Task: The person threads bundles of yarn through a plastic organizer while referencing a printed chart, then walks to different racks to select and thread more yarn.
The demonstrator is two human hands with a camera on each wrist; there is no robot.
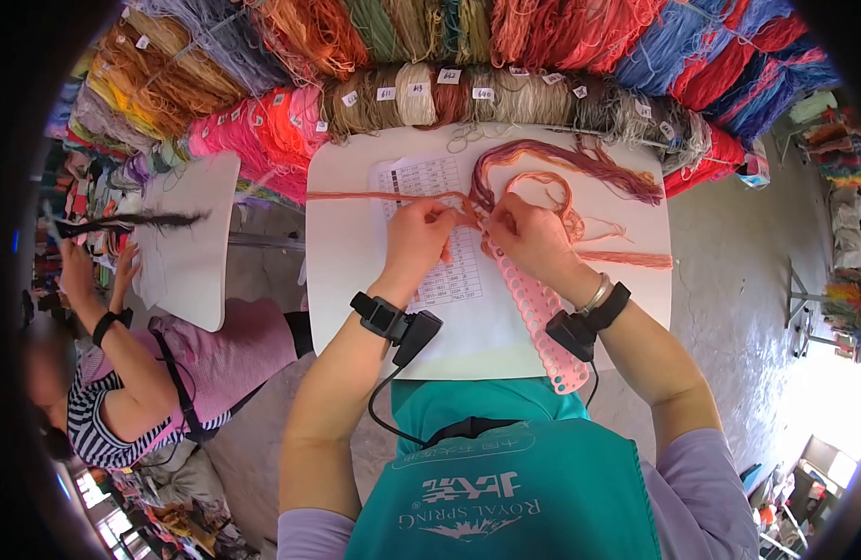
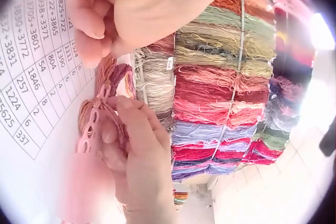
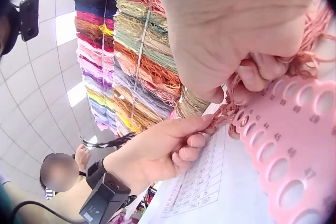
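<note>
In the head view my left hand [image 1: 416, 245] pinches a strand of salmon-pink embroidery thread [image 1: 356, 195] that stretches left over the table. Close beside it, my right hand [image 1: 531, 241] grips thread at the top end of a long pink thread card [image 1: 554, 359]. The card has round holes along its edges, with printed numbers beside them in the right wrist view. Thread [image 3: 228, 113] is looped at the card's end between both hands. Curled fingers hide part of the thread there. Under the hands lies a printed number chart [image 1: 449, 322].
A purple-and-ochre thread bundle [image 1: 580, 161] and a loose orange loop [image 1: 569, 198] lie on the white table [image 1: 356, 280]. More salmon thread [image 1: 626, 259] lies right. Numbered skeins [image 1: 533, 98] line the back edge. Another person [image 1: 169, 373] holds black thread [image 1: 132, 222] at the left.
</note>
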